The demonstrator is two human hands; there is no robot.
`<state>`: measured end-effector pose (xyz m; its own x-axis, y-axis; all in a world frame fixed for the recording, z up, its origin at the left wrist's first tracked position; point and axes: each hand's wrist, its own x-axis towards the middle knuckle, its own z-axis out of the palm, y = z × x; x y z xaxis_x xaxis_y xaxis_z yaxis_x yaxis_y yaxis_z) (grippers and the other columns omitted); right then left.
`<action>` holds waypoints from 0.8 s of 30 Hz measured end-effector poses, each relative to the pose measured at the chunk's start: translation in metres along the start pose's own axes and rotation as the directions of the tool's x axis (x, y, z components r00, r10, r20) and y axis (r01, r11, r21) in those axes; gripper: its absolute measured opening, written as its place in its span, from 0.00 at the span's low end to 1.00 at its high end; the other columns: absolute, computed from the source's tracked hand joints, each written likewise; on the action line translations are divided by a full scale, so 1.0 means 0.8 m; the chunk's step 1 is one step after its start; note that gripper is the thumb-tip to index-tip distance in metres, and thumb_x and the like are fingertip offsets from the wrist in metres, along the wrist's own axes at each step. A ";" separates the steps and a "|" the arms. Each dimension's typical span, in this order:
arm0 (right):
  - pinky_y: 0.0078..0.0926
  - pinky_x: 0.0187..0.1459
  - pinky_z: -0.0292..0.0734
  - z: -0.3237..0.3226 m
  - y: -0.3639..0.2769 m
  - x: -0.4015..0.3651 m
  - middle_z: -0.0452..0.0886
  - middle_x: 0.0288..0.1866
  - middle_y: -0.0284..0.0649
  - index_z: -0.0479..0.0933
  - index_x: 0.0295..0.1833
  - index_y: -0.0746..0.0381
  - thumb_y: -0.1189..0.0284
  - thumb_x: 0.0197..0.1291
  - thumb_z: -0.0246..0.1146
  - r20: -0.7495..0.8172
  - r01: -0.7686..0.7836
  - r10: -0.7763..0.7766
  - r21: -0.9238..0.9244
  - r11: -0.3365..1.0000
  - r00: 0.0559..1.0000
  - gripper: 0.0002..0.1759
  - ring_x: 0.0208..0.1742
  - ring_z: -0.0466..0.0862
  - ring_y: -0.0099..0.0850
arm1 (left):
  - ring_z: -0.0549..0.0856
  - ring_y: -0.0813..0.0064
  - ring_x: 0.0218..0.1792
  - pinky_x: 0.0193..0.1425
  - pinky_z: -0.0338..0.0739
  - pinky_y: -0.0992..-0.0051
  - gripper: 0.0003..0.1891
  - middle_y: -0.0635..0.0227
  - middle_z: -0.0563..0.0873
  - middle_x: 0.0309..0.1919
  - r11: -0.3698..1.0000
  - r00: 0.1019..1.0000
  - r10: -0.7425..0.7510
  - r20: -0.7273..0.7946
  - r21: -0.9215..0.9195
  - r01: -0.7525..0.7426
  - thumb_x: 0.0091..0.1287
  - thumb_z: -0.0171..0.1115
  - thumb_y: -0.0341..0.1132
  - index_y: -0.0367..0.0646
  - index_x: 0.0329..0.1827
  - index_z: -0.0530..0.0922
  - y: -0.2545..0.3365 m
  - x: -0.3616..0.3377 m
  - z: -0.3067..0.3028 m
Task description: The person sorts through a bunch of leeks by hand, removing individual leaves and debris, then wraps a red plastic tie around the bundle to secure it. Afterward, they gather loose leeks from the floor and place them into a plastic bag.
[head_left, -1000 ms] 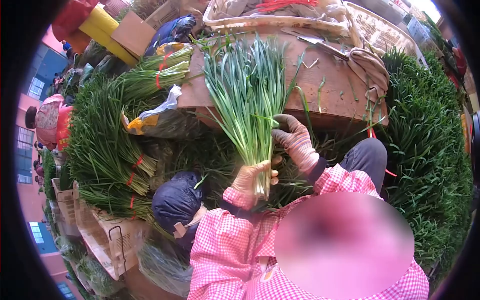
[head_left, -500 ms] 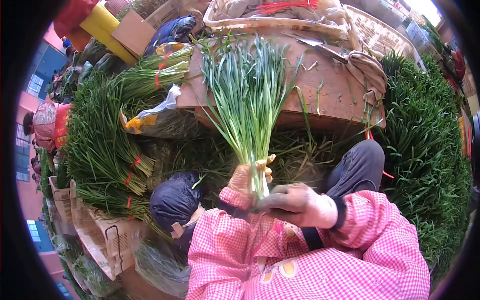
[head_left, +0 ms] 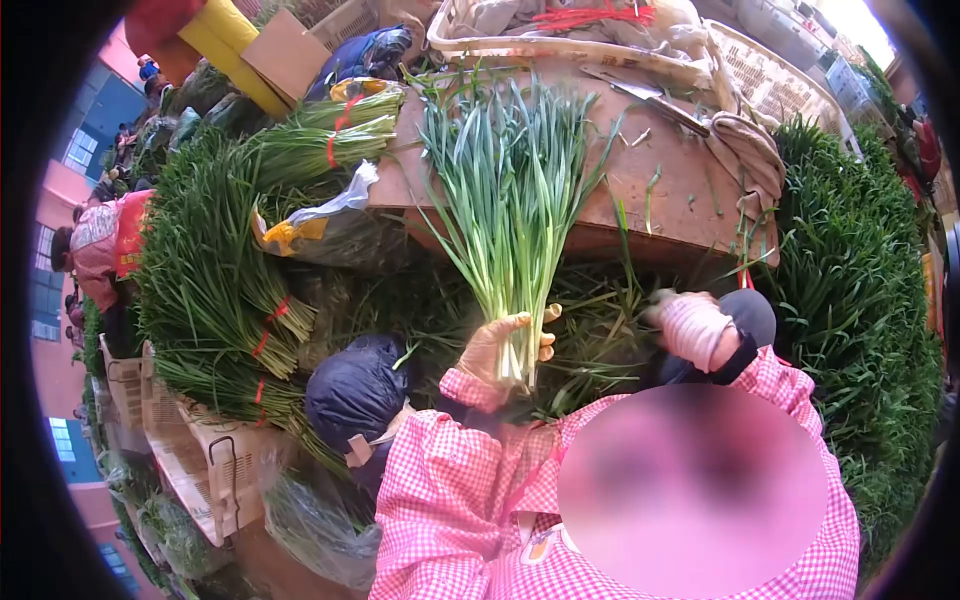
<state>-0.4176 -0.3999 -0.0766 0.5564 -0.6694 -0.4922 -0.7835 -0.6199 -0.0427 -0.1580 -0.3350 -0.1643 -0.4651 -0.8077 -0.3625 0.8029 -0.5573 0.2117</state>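
Observation:
My left hand (head_left: 492,352), in a tan glove, is wrapped round the pale stems of a bunch of garlic chives (head_left: 510,210). The bunch stands fanned out, with its long flat leaves reaching over the wooden board (head_left: 680,205) and its cut white ends showing below my fist. Off to the right, near my knee, is my gloved right hand (head_left: 690,318), apart from the bunch. Motion smears its fingers, and I cannot tell whether anything is in them.
A knife (head_left: 650,100) and a cloth (head_left: 745,160) lie on the board, with leaf scraps around. Behind stands a crate (head_left: 560,45) with red ties (head_left: 595,15). Bundles tied in red (head_left: 270,325) are stacked left; loose greens (head_left: 850,300) are heaped right.
My right hand has left the stem ends below my left hand and moved right and up toward my knee. My left hand still grips the bunch; the view has shifted slightly.

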 end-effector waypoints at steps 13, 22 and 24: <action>0.39 0.45 0.75 0.030 -0.093 0.083 0.75 0.47 0.45 0.73 0.53 0.55 0.67 0.50 0.66 -0.520 0.310 0.226 0.746 0.589 0.824 0.22 0.44 0.80 0.45 | 0.75 0.48 0.57 0.63 0.59 0.34 0.34 0.49 0.75 0.56 0.974 0.974 0.158 0.165 -0.189 -0.126 0.51 0.59 0.39 0.38 0.64 0.64 -0.003 -0.017 0.024; 0.38 0.48 0.72 -0.026 -0.079 0.109 0.80 0.39 0.45 0.78 0.50 0.58 0.59 0.50 0.66 -0.359 0.056 0.165 0.531 0.846 0.919 0.22 0.44 0.79 0.44 | 0.63 0.46 0.67 0.64 0.53 0.32 0.38 0.46 0.67 0.63 0.982 0.969 0.118 0.216 -0.172 -0.081 0.51 0.60 0.40 0.39 0.67 0.60 -0.006 -0.011 0.024; 0.38 0.48 0.72 -0.015 -0.071 0.113 0.80 0.39 0.45 0.77 0.51 0.57 0.59 0.49 0.66 -0.434 0.209 0.093 0.597 0.775 0.896 0.23 0.44 0.79 0.45 | 0.63 0.46 0.67 0.64 0.53 0.32 0.38 0.46 0.67 0.63 0.986 0.973 0.112 0.202 -0.146 -0.084 0.51 0.60 0.40 0.39 0.68 0.60 -0.003 -0.009 0.023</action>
<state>-0.3193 -0.4297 -0.1084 0.5456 -0.8353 -0.0676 -0.6561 -0.3756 -0.6546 -0.1635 -0.3311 -0.1451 -0.4376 -0.8873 -0.1455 0.8847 -0.4538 0.1068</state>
